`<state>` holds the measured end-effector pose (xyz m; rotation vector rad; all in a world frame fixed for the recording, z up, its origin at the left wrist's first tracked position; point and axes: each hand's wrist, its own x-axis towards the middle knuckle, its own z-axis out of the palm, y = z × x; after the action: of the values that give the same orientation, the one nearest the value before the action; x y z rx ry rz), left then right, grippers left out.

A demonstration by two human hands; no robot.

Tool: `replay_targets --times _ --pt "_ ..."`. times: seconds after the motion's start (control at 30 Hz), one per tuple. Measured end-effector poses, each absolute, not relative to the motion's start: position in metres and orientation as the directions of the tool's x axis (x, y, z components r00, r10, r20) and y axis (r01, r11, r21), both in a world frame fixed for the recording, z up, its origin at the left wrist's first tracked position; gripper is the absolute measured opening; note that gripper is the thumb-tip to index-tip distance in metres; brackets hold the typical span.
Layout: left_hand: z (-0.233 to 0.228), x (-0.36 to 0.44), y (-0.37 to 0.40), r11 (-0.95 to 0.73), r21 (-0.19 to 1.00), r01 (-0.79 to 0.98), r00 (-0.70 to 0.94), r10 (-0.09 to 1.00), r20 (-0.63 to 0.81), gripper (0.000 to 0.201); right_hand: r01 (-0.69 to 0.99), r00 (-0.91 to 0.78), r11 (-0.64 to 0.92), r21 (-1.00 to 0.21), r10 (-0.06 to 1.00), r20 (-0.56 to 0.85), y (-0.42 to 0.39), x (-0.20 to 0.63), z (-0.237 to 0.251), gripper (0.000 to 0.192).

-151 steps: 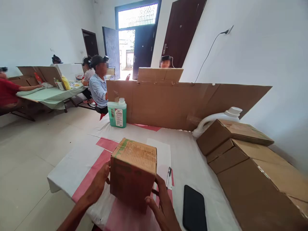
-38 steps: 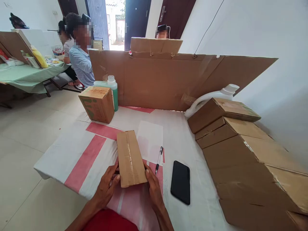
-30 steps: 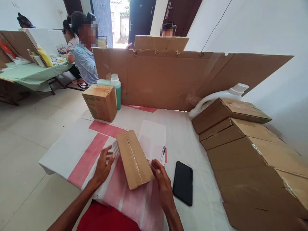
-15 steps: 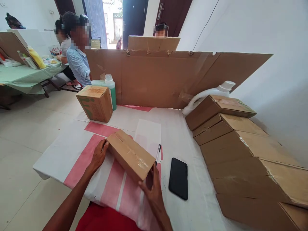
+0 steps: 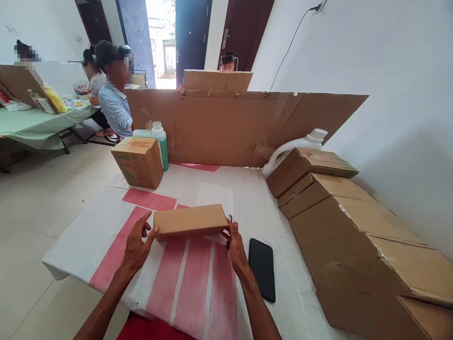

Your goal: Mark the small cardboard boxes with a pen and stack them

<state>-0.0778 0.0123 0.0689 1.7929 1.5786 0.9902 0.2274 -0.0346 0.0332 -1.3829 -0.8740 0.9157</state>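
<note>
Between my two hands is a small brown cardboard box (image 5: 191, 222), its long side running left to right over the cloth-covered table (image 5: 247, 189). My left hand (image 5: 138, 243) grips its left end, thumb against the near corner. At the right end, my right hand (image 5: 236, 243) pinches the corner, fingers partly hidden behind it. A pen (image 5: 228, 248) lies mostly covered by the right hand. Just right of that hand is a black phone (image 5: 262, 269), lying flat on the cloth.
A stepped row of cardboard boxes (image 5: 339, 236) lines the right side, with a white jug (image 5: 293, 148) behind. At the back left stand a carton (image 5: 138, 163) and a green-liquid bottle (image 5: 163, 146). A cardboard panel (image 5: 219, 127) closes the far edge; people sit beyond.
The small box has turned from a slant to nearly level across, and its taped face no longer shows. My right hand has moved up and to the right with its end.
</note>
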Motion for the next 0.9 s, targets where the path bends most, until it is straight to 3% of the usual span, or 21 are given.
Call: replay_targets --times 0.1,0.3,0.43,0.57,0.8,0.9 --pt "0.061 -0.074 0.03 -0.114 0.863 0.493 0.013 0.992 0.123 0.06 -0.025 0.39 -0.006 -1.0 0.921 -0.015 -0.031 0.222 0.028 0.079" --pt "0.054 -0.071 0.036 -0.041 0.975 0.219 0.165 0.986 0.004 0.064 0.061 0.538 -0.08 -0.995 0.842 -0.035 -0.034 0.21 0.003 0.099" --pt "0.055 -0.077 0.017 -0.016 0.954 0.299 0.177 0.983 -0.039 0.063 0.134 0.576 -0.061 -0.989 0.817 0.027 -0.03 0.221 0.015 0.079" --pt "0.047 -0.072 -0.025 0.157 0.92 0.36 0.282 0.921 -0.268 0.064 0.208 0.563 -0.013 -0.978 0.819 0.109 -0.019 0.241 0.039 0.062" --pt "0.03 -0.068 -0.074 0.222 0.845 0.487 0.4 0.803 -0.442 0.066 0.135 0.408 -0.055 -0.989 0.913 0.005 -0.025 0.227 0.031 0.063" --pt "0.04 -0.071 -0.056 0.207 0.863 0.461 0.37 0.839 -0.399 0.06 0.079 0.401 -0.061 -0.995 0.916 -0.025 -0.037 0.221 0.022 0.067"
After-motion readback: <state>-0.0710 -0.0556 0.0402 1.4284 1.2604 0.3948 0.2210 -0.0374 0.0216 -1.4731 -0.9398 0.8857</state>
